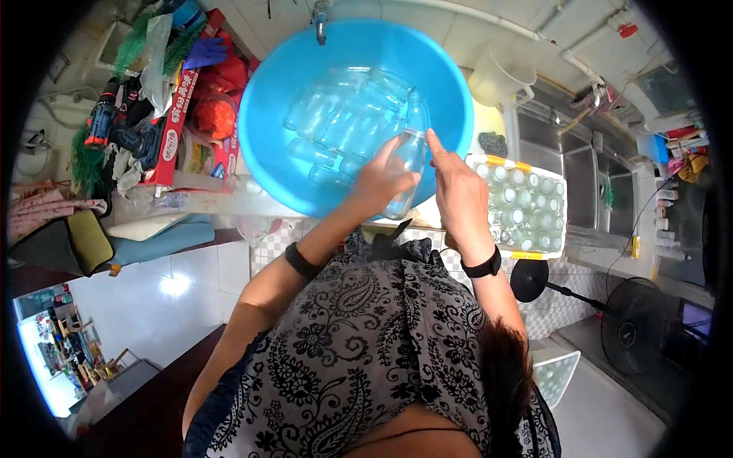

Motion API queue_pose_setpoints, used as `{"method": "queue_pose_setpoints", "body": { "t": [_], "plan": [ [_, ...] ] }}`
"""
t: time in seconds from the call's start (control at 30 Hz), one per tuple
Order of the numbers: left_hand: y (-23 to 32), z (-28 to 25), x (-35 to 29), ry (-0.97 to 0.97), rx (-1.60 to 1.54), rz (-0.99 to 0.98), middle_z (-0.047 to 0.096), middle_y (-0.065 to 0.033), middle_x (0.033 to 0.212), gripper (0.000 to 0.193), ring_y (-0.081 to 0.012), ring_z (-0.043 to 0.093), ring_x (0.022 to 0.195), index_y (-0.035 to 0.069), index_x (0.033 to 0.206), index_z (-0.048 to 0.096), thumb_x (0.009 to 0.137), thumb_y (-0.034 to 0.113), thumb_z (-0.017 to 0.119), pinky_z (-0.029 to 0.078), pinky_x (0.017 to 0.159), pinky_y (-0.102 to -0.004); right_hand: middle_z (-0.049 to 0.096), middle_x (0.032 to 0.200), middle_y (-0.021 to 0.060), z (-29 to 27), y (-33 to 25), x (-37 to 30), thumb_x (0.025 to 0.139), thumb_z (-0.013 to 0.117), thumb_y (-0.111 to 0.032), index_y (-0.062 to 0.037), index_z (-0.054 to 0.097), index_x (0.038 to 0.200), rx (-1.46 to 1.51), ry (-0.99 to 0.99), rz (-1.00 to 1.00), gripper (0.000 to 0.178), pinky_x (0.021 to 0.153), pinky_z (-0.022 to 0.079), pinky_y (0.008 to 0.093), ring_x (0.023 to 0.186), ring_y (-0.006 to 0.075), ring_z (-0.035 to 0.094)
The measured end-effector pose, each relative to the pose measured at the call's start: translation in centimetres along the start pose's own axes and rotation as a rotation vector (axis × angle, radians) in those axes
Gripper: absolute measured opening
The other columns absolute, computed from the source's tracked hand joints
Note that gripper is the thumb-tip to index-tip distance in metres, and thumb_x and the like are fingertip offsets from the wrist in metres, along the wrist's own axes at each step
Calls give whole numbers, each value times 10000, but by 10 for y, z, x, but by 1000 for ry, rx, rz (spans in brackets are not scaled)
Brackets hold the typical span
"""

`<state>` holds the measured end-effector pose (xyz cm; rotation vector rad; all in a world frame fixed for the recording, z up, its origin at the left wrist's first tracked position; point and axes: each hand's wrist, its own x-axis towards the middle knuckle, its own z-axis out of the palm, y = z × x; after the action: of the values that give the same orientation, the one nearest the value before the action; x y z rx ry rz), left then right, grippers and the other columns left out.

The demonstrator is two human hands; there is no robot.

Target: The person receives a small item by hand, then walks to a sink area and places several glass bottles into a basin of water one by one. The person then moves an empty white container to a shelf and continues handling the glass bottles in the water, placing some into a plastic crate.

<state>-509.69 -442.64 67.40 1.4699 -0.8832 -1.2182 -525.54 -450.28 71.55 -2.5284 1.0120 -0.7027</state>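
While the head view looks down on a sky-blue plastic basin [263, 114] beneath a wall tap [321, 32], I'd judge the work to be partway through at most. A heap of clear glass jars [351, 114] lies in the basin, tumbled on their sides, apparently waiting their turn. Just beside it, to the person's right, a white crate [563, 221] with yellow tape on its edges holds rows of standing jars [523, 200]; whether those are finished or not, I cannot tell.

One glass jar [405, 179] is in hand, tilted above the basin's near rim. The left hand [382, 179] is closed around its side, thumb across the glass, fingers opened only to the jar's own width. The right hand [462, 191] is half curled, its index finger stretched toward the jar's far end. From here I cannot tell whether that fingertip touches the glass, or whether the curled fingers hide anything.
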Motion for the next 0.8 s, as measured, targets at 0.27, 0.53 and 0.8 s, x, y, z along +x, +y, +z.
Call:
{"method": "queue_pose_setpoints", "body": {
  "t": [0.27, 0.53, 0.8],
  "plan": [
    [-16, -47, -9, -134, -7, -46, 652, -123, 1119, 805, -164, 636, 854, 8, 1526, 313, 868, 263, 701, 505, 783, -286, 667, 892, 122, 45, -5, -2, 839, 577, -3, -208, 590, 1379, -142, -4, 114, 578, 613, 537, 437, 715, 331, 666],
    [-50, -56, 28, -259, 284, -316, 548, -304, 1349, 1003, -350, 667, 1024, -33, 1533, 200, 853, 450, 757, 533, 930, -430, 755, 896, 100, -72, 141, -38, 988, 528, -111, -130, 612, 1360, -119, 369, 648, 382, 764, 523, 341, 841, 194, 719],
    [-115, -36, 202, 4, 421, -519, 462, -259, 1414, 1048, -374, 548, 1224, 24, 1566, 88, 833, 402, 735, 501, 946, -502, 708, 940, 243, 9, 221, -80, 852, 718, -254, -30, 695, 1150, -148, 0, 595, 373, 795, 546, 465, 909, 399, 692]
  ]
}}
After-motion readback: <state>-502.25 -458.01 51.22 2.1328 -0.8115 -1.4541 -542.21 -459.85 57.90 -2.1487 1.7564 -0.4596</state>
